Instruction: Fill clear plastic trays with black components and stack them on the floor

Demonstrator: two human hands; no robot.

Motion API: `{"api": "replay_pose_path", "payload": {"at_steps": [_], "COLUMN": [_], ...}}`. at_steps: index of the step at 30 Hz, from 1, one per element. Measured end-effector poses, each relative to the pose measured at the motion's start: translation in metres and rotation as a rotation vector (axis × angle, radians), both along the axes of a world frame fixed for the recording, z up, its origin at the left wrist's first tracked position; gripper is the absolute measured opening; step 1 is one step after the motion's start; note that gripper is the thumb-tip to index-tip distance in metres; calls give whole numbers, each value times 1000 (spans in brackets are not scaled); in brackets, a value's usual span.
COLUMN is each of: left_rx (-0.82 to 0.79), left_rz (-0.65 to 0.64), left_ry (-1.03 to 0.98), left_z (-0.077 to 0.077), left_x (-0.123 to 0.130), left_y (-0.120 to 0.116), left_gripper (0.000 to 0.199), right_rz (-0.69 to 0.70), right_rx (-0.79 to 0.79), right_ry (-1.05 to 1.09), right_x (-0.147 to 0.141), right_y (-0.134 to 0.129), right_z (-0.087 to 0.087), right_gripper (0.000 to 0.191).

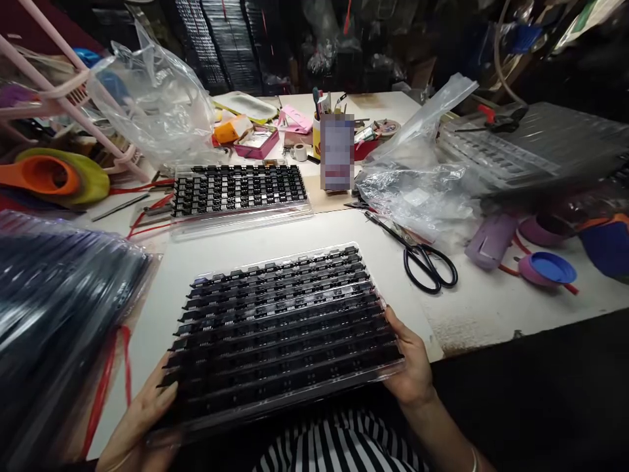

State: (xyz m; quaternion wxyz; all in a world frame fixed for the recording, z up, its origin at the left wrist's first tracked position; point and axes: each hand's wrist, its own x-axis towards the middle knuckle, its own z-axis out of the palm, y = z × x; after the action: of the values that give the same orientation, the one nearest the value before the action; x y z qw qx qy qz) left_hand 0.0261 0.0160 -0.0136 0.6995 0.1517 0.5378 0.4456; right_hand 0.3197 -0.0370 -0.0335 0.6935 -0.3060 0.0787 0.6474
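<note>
A clear plastic tray [366, 259] filled with rows of small black parts [285, 321] is held between my two hands, over the near edge of the white table. My left hand [147, 406] grips its near left corner, thumb on top and fingers partly under it. On the opposite side my right hand [410, 360] clasps the right edge, with the thumb along the rim and the other fingers mostly hidden beneath. Metal pins glint on several of the black parts. Behind it lies a second clear tray [246, 219] with similar parts.
Black-handled scissors [427, 265] lie right of the held tray. Bundled black strips in plastic [59, 314] fill the left side. Clear plastic bags [422, 196], a pen cup [317, 134], a pink box [256, 144] and a purple cup with blue inside [548, 269] stand around.
</note>
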Motion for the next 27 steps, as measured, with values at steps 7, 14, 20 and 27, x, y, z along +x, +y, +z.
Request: {"api": "replay_pose_path", "payload": {"at_steps": [7,14,20,27], "left_rx": [53,124,129,159], "left_rz": [0,35,38,68], "left_ry": [-23,-81,-57,-77], "left_z": [-3,-4,3,-9], "left_x": [1,5,9,3], "left_y": [1,-1,-2,-2], "left_gripper": [64,63,69,61], "right_rz": [86,116,171,188], "right_rx": [17,-7,-28,-36], "right_ry": [30,-19,-36,-51], "right_x": [1,4,6,6], "right_y": [-3,-5,-6,-4], "right_z": [-6,-7,-5,-3], "right_gripper": [25,24,20,21]}}
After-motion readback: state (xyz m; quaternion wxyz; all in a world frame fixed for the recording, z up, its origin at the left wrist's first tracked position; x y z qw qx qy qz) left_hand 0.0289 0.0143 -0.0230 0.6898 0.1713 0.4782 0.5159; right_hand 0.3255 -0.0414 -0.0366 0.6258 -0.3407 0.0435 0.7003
